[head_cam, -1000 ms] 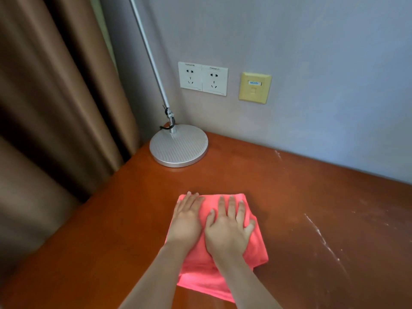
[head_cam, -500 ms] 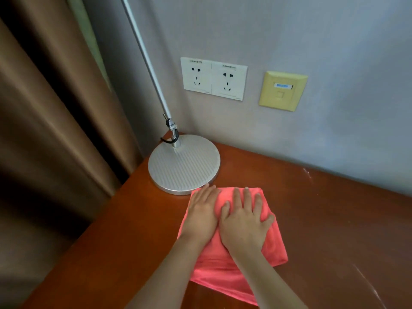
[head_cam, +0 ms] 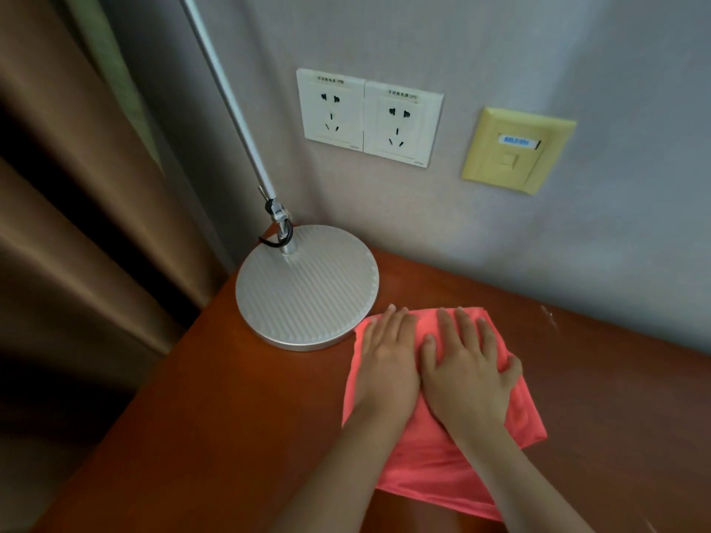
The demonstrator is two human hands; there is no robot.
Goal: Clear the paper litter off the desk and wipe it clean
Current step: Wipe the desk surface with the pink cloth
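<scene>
At the back left corner of the table (head_cam: 238, 425): both hands flat on a folded pink cloth (head_cam: 434, 459).

The left hand (head_cam: 388, 363) and right hand (head_cam: 467, 375) lie side by side, touching along their inner edges, fingers straight and pressed down onto the cloth; neither is grasping it (right thumb spread out toward the cloth's right edge). The cloth rests on the reddish-brown table surface, its far left corner just beside the rim of the round silver lamp base (head_cam: 306, 286); whether the two touch is not clear. A slanted metal lamp pole (head_cam: 227, 98) rises from the base, with a black cable looped at its foot. On the grey wall behind: a pair of white sockets (head_cam: 367, 117) and, to their right, a yellow wall plate (head_cam: 517, 150). A brown curtain (head_cam: 73, 194) hangs at the left. A few pale marks show on the table near the wall at right.
</scene>
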